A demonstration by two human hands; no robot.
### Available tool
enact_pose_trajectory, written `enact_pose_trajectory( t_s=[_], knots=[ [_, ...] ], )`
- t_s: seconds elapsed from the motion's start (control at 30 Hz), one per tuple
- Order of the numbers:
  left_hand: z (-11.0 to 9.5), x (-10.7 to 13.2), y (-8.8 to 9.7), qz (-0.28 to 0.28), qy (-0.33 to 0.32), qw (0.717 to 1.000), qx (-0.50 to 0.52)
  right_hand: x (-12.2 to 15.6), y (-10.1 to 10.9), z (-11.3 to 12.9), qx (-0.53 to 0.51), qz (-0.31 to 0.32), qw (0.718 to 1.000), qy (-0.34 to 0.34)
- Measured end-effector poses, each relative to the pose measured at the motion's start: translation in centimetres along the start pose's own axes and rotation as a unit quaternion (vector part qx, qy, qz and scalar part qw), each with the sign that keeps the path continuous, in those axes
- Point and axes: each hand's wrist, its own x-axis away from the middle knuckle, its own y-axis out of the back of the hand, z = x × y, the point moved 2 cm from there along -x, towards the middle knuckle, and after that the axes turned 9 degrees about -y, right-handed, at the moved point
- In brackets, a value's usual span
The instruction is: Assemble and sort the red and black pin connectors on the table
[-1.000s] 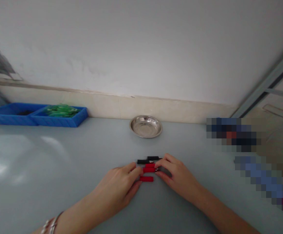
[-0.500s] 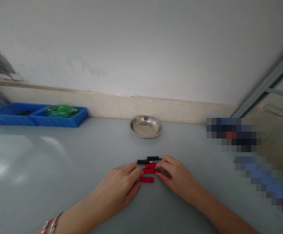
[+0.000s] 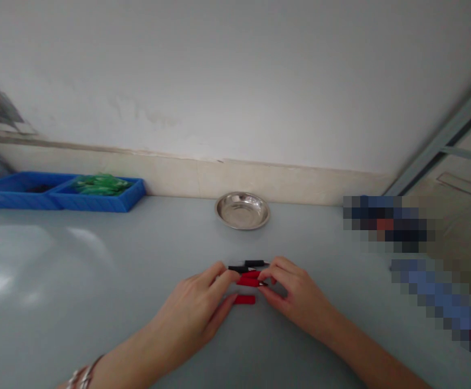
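Note:
Small red and black handle-like pieces with thin metal ends lie roughly parallel between my hands; their exact kind is too small to tell. My left hand (image 3: 201,300) has thumb and index finger apart. Its index finger is at the left end of a red metal-tipped piece (image 3: 247,281), and its thumb touches the lower red piece (image 3: 245,300). My right hand (image 3: 294,286) closes thumb and index finger about the metal tip of the first piece. Another red piece (image 3: 253,274) lies against it. Just beyond are a near black piece (image 3: 238,269) and a farther black piece (image 3: 254,263).
A shiny metal dish (image 3: 242,220) stands near the wall. At the back left, a blue divided tray (image 3: 98,203) holds green items (image 3: 103,185) and something dark. Blurred-out shapes (image 3: 385,221) lie along the table's right side.
The middle red piece has shifted slightly away from me, against the upper red one, widening the gap to the lower red piece. My left fingers have spread a little.

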Motion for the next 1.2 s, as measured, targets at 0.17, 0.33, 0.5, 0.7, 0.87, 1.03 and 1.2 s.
enact_pose_trajectory(
  t_s=[0.17, 0.33, 0.5, 0.7, 0.87, 1.03, 1.2],
  knots=[
    [0.10, -0.11, 0.43, -0.024, 0.032, 0.999, 0.011, 0.16, 0.19, 0.29, -0.039, -0.026, 0.998, 0.030],
    [0.23, -0.15, 0.47, -0.019, 0.031, 0.999, 0.008, 0.21, 0.36, 0.65, -0.055, -0.040, 0.996, 0.049],
    [0.26, -0.29, 0.43, -0.025, 0.013, 1.000, 0.008, 0.23, 0.41, 0.72, -0.062, -0.039, 0.996, 0.049],
    [0.24, -0.41, 0.65, -0.041, -0.002, 0.999, 0.011, 0.14, 0.51, 0.56, -0.084, -0.003, 0.996, 0.023],
    [0.13, -0.24, 0.69, -0.054, -0.015, 0.998, 0.011, -0.01, 0.74, 0.82, -0.099, 0.022, 0.995, 0.008],
    [-0.21, -0.26, 0.75, -0.061, -0.021, 0.998, 0.016, -0.12, 0.77, 1.01, -0.119, 0.013, 0.992, 0.033],
    [-0.39, -0.28, 0.76, -0.056, -0.025, 0.998, 0.015, 0.02, 0.75, 0.91, -0.105, -0.008, 0.993, 0.048]
  ],
)
